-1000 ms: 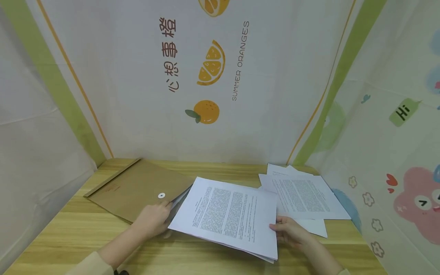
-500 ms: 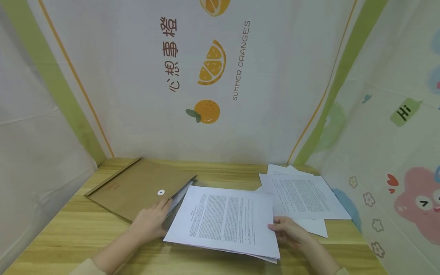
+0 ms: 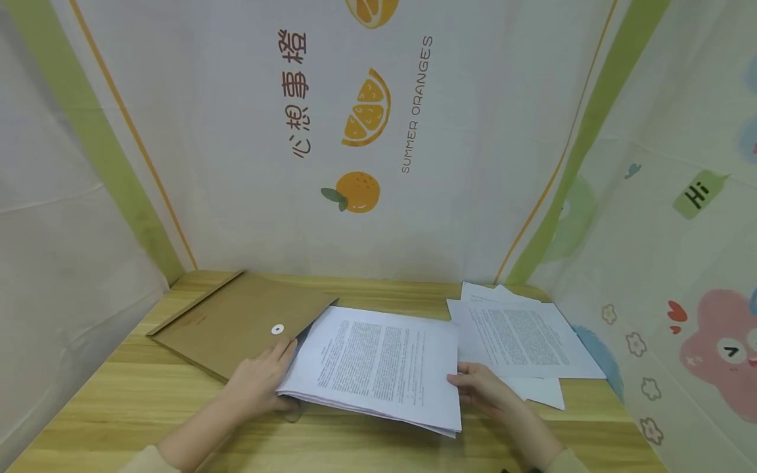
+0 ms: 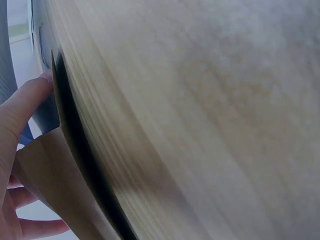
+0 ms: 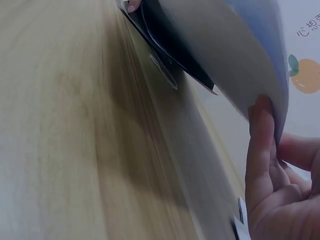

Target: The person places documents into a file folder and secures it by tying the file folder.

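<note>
A brown paper document envelope (image 3: 236,315) with a white round button lies at the left of the table, its open side facing right. My left hand (image 3: 260,378) holds the envelope at that opening, fingers on top; in the left wrist view the thumb (image 4: 30,100) is at the edge of its mouth. A stack of printed sheets (image 3: 372,361) is held tilted off the table, its left edge at the envelope's mouth. My right hand (image 3: 485,391) pinches the stack's right edge, thumb above and fingers below, as the right wrist view shows. How far the sheets reach inside is hidden.
Several loose printed sheets (image 3: 520,335) lie overlapping at the back right of the wooden table (image 3: 118,394). White printed cloth (image 3: 236,197) stands behind the table and along both sides.
The stack first dipped nearer to me, then moved left and up against the envelope's mouth, with my right hand following it left. My left hand has stayed at the envelope's opening.
</note>
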Demonstrator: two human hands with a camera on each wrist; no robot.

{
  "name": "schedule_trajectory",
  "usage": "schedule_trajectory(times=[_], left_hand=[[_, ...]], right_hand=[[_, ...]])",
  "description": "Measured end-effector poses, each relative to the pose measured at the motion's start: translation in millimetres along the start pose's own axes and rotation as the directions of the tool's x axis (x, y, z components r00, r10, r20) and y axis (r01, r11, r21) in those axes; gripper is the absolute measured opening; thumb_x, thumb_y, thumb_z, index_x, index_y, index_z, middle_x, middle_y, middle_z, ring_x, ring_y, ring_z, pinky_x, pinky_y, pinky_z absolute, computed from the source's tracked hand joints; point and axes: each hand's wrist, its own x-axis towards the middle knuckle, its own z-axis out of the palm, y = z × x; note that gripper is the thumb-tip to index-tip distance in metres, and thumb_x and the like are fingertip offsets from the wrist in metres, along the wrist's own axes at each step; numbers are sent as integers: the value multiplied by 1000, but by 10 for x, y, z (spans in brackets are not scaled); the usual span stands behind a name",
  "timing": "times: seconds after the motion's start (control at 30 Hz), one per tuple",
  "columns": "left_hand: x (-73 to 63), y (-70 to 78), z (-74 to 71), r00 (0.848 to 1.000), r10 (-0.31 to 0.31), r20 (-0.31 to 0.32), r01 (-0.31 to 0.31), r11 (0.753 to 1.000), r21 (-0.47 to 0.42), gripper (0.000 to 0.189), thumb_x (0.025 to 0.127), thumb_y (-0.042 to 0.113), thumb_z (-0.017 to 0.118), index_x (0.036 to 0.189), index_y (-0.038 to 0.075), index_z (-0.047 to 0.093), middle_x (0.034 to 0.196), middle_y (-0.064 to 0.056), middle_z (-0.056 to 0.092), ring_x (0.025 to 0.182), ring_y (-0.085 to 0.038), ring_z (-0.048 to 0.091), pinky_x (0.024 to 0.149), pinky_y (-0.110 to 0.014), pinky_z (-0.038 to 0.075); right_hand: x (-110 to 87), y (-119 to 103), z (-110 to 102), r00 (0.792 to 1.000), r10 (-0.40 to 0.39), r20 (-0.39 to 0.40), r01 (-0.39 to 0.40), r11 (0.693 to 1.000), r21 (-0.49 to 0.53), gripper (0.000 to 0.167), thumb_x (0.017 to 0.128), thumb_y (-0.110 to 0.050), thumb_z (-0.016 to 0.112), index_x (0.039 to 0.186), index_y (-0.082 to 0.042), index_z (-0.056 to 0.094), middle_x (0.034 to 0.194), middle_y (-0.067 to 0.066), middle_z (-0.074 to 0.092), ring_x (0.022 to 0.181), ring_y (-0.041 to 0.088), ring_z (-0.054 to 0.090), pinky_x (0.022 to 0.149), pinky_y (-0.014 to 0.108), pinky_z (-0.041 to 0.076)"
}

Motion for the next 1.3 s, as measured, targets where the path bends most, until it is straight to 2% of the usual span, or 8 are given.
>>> schedule_trajectory(times=[0.17,0.37,0.67,0.9,1.0,1.1,1.2,1.3], left_hand=[[-3,-3,-2,1000,-5,15,5,1000,-16,113,46,54,88,131,-9,48,125,-18,51,101,-33,60,55,-40,53],[-4,1,-17,999,-7,34,7,1000,-4,117,46,59,87,133,-9,47,126,-19,50,103,-33,60,55,-39,53],[-11,-14,-19,998,-43,47,45,998,-38,120,46,56,89,135,-11,43,129,-23,50,105,-36,59,60,-40,55],[1,-20,-14,997,-61,35,63,997,-54,123,44,55,89,136,-11,42,129,-22,50,105,-36,59,61,-42,55],[6,-19,-8,998,-54,29,55,997,-59,125,43,57,88,136,-11,42,129,-21,49,105,-36,59,60,-42,55],[10,-23,1,998,-52,37,54,997,-63,125,42,58,88,136,-11,41,130,-21,49,106,-35,58,59,-42,54],[10,-29,5,997,-56,45,59,996,-70,124,43,56,89,136,-10,41,130,-21,48,106,-35,58,60,-44,54],[9,-34,6,998,-51,47,54,995,-78,122,44,54,90,136,-10,42,130,-21,48,106,-36,58,60,-45,54]], right_hand=[[30,8,18,999,6,-51,-7,1000,-7,55,93,-14,59,130,20,40,109,12,66,98,24,65,84,34,52],[30,15,80,993,0,-118,-3,1000,-19,52,93,-11,58,129,21,40,107,13,67,96,24,65,83,34,53],[100,92,375,995,-1,-97,8,997,77,48,92,-8,59,128,19,41,102,10,68,91,22,66,80,33,53],[91,83,470,999,4,-46,0,995,102,43,90,-4,59,123,17,43,101,18,68,86,27,68,78,38,55],[82,47,457,999,4,-42,-1,998,69,40,90,-4,60,120,17,46,97,18,69,80,25,69,73,35,56],[112,-1,444,997,-4,-73,6,1000,25,41,90,-7,60,121,17,48,94,14,69,77,21,68,70,30,55],[171,-46,460,994,-16,-106,17,1000,7,46,90,-8,60,125,18,46,95,12,70,79,20,68,71,30,55],[243,-70,522,995,-20,-100,21,1000,11,48,92,-8,59,128,19,43,97,12,69,81,21,68,75,31,55]])
